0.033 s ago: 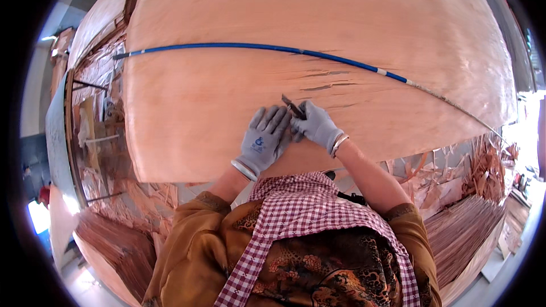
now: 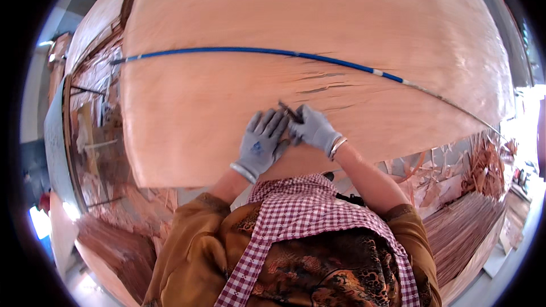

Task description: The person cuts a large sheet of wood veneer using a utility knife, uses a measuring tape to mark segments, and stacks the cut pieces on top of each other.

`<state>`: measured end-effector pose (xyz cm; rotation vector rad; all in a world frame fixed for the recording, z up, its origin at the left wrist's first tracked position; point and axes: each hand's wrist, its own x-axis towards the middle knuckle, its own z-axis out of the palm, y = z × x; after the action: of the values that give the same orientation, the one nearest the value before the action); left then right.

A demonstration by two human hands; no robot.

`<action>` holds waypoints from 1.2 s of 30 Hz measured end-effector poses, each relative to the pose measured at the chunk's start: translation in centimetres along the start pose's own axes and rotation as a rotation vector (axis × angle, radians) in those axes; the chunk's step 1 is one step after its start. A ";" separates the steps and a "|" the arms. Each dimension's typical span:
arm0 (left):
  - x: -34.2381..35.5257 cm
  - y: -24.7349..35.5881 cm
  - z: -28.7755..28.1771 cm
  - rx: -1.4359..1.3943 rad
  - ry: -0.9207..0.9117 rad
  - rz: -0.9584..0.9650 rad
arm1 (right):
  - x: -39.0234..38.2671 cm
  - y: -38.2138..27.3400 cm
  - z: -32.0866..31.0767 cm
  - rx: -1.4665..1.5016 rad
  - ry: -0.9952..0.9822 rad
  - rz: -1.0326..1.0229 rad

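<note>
A broad sheet of pale wood veneer (image 2: 187, 119) lies in front of me, with several long splits (image 2: 324, 88) right of its middle. My left hand (image 2: 259, 146), in a grey glove, rests flat on the sheet near its close edge, fingers stretched out. Beside it, my gloved right hand (image 2: 314, 131) is closed around a small dark knife (image 2: 290, 112), whose tip points away and to the left. The knife is just below the splits; whether its tip touches the wood I cannot tell. Across the sheet, beyond both hands, runs a long blue rod (image 2: 227, 50) with a thin pale right end.
Stacks of thin veneer sheets stand at the lower left (image 2: 116, 250) and lower right (image 2: 469, 236). Torn veneer scraps (image 2: 489, 165) lie beyond the sheet's near edge and right side. A frame with a glassy panel (image 2: 94, 136) is at the left.
The view has shifted slightly, so the sheet and rod sit a little further left. Both hands keep nearly the same pose, and the knife stays in my right hand.
</note>
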<state>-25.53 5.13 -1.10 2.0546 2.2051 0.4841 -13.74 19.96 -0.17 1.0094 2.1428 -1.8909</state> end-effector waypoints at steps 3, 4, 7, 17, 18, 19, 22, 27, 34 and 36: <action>1.3 0.3 -1.7 0.017 -0.099 0.101 | -1.9 1.5 -3.4 -0.133 0.015 -0.054; 1.9 0.7 -3.0 0.047 -0.140 0.134 | -3.2 2.0 -5.2 -0.116 0.041 -0.051; 5.3 0.1 -3.7 -0.023 -0.110 0.252 | -7.0 5.1 -11.5 0.241 0.304 -0.035; 17.3 -7.4 -2.0 0.513 -0.085 0.193 | -19.7 12.3 -4.7 0.611 0.509 0.193; 17.4 -7.4 -1.0 0.485 -0.045 0.247 | -22.1 12.3 -4.3 0.541 0.529 0.270; 18.0 -7.6 -1.6 0.490 0.084 0.302 | -23.6 12.5 -3.3 0.700 0.540 0.339; 23.7 -13.7 -3.1 0.648 0.119 0.178 | -27.7 19.1 1.6 0.837 0.709 0.376; 32.2 -13.5 -1.6 0.508 0.585 0.071 | -32.9 25.8 6.0 0.990 0.804 0.558; 27.7 21.0 8.4 0.128 -0.094 0.704 | -41.3 35.8 7.9 1.232 0.891 0.704; 28.7 29.4 11.4 0.243 -0.105 0.812 | -42.2 42.0 6.9 1.363 0.945 0.662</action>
<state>3.09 36.66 0.86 2.9806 1.3382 0.1388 39.17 -3.15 -16.24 2.6981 -0.0023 -2.5270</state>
